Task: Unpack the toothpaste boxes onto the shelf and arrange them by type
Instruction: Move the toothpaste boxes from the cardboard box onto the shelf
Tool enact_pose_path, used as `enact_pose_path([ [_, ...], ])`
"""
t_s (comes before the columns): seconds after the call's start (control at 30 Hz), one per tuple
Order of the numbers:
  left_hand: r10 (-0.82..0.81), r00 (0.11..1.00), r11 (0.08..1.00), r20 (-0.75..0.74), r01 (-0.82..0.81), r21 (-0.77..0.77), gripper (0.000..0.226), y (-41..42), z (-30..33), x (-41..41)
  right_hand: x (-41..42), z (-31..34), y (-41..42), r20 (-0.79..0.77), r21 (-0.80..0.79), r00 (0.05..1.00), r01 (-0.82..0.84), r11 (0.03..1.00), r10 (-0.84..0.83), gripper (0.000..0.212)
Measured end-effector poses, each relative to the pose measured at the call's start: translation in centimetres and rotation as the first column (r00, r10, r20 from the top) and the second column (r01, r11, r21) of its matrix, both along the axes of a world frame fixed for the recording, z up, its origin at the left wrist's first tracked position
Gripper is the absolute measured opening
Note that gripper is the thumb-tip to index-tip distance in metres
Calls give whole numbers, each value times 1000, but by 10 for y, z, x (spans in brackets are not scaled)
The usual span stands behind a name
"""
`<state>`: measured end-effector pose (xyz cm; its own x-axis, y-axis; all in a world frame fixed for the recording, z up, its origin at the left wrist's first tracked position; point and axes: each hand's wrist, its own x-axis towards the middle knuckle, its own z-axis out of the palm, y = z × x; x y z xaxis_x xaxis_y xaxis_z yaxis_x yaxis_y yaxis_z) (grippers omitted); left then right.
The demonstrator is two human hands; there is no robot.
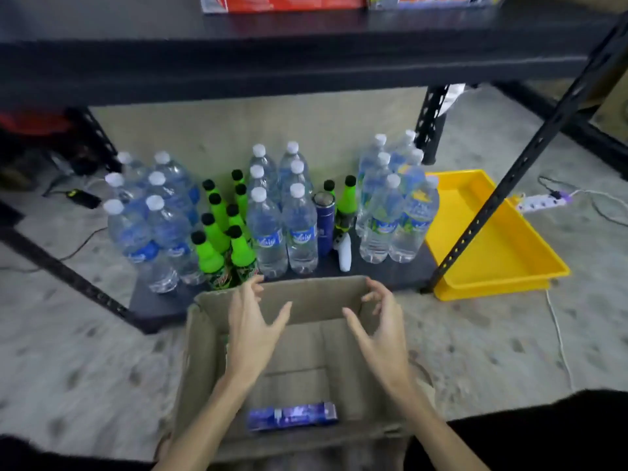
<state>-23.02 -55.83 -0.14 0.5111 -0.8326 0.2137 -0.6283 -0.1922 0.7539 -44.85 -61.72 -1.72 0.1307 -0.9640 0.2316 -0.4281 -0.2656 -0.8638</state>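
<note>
An open cardboard box stands on the floor below me. One blue-purple toothpaste box lies flat on its bottom near the front wall. My left hand and my right hand hover above the box's opening, palms facing each other, fingers spread and loosely bent, holding nothing. On the dark upper shelf, red toothpaste boxes and other boxes with yellow and blue print show at the top edge, mostly cut off.
The lowest shelf holds several clear water bottles, green soda bottles, a blue can and a white controller. A yellow tray lies on the floor right. Black shelf posts slant nearby. A power strip trails cables.
</note>
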Motion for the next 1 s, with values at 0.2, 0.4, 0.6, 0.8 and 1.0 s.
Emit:
enact_pose_path([
  [0.2,171,984,862,44,-171,477,62,43,-109,29,-12,-99,16,-298,440,883,-209,873,362,81],
  [0.4,196,975,691,106,-214,691,63,51,-171,38,12,-167,24,-206,792,666,-316,522,716,84],
  [0.6,246,968,683,46,-207,700,72,50,-202,49,30,-195,32,-133,865,607,-315,391,783,78],
  [0.8,308,950,684,-49,-185,706,78,57,-230,70,25,-216,31,-196,864,604,-266,427,773,74],
  [1.0,201,979,746,-12,-145,650,47,53,-231,65,25,-220,25,-189,841,579,-322,435,793,56],
])
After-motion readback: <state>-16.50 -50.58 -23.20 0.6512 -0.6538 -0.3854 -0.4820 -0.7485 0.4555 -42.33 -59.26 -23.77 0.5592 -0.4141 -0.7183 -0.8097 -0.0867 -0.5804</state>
